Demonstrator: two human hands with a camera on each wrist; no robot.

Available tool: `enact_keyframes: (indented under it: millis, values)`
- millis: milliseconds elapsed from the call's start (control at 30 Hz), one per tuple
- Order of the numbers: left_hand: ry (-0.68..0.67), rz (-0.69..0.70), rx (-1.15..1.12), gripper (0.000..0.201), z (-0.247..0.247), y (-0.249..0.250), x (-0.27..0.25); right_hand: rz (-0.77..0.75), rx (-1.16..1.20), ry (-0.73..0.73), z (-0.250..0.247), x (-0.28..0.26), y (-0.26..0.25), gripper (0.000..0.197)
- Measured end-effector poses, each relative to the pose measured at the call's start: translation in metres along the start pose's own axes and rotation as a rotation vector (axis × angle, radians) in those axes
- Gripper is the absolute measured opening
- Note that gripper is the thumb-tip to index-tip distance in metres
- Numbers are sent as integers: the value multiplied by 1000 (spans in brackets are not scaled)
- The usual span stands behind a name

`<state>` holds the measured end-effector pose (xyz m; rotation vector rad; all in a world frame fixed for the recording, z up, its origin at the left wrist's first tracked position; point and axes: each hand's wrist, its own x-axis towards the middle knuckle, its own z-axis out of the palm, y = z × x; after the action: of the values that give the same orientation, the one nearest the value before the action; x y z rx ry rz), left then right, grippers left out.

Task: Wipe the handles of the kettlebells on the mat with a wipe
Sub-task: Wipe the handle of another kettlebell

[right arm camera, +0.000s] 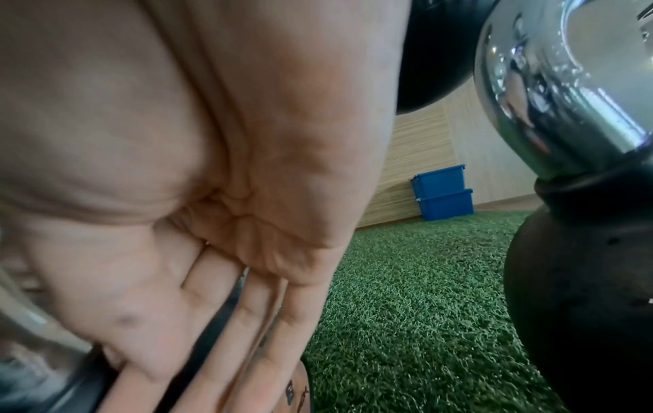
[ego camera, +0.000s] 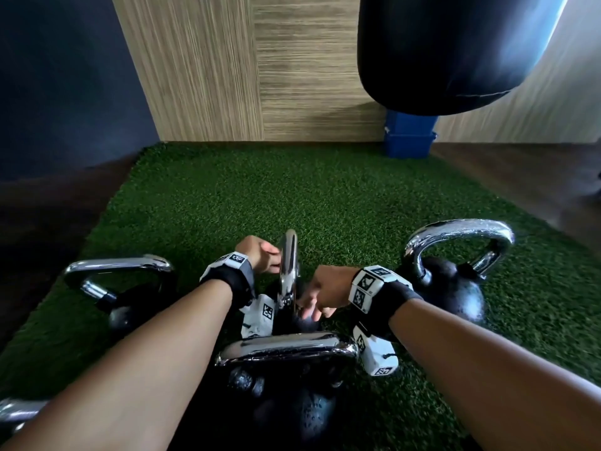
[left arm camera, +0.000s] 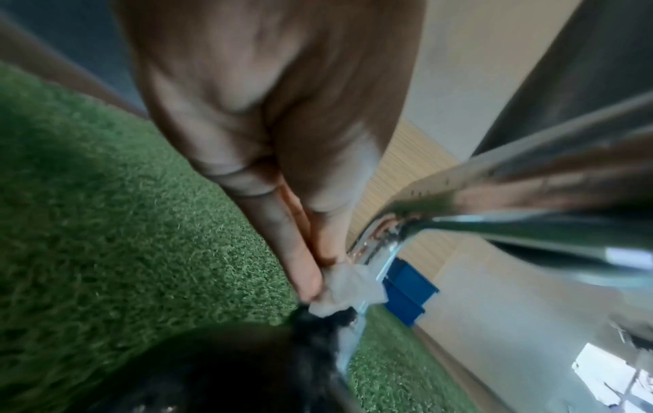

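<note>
Kettlebells stand on the green mat (ego camera: pixel 325 196); I count five chrome handles in the head view. One kettlebell is at the left (ego camera: pixel 123 288), one at the right (ego camera: pixel 452 288), one in the middle (ego camera: pixel 292 317), one nearest to the person (ego camera: pixel 289 395), and only a piece of a fifth handle (ego camera: pixel 16 411) shows at the lower left edge.

The middle handle (ego camera: pixel 288 265) stands upright between the two hands. The left hand (ego camera: pixel 260 255) is just beside it, and in the left wrist view its thumb and finger pinch a small white wipe (left arm camera: pixel 346 287) against the lower part of this handle. The right hand (ego camera: pixel 325 291) is low at the base of the same handle, with fingers nearly straight, resting on the black body.

Behind the mat stand two blue bins (ego camera: pixel 409 138), one on the other, and one black punching bag (ego camera: pixel 455 50) hangs above.
</note>
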<state>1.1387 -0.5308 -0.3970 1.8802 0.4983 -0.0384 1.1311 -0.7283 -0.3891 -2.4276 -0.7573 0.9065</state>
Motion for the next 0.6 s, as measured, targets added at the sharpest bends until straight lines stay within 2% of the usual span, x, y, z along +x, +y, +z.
enact_keyframes:
  millis: [100,133,200,267,300,367,433,467,500,600]
  values:
    - [-78,-19,-128,9,1,-1,-2,-7,94,-3,0,1,1,25]
    - [-117,-24,-174,13,0,-3,-2,-2,117,37,0,2,3,22]
    - [-165,-37,-204,18,0,-6,-4,37,160,246,1,6,8,10]
    - [-102,-12,-161,22,3,-8,-2,108,167,444,6,14,13,32]
    - [-75,13,-127,22,4,-5,-3,135,143,460,10,16,14,44]
    - [-36,16,-102,17,4,2,0,124,80,395,19,22,15,54]
    - [55,49,13,27,2,5,9,106,92,351,26,28,17,55]
    - [86,36,6,22,2,7,13,103,115,349,27,30,17,54]
    - [85,52,19,12,1,10,12,98,130,351,27,31,19,52]
    - [63,148,4,24,-1,10,11,96,154,369,28,32,22,48]
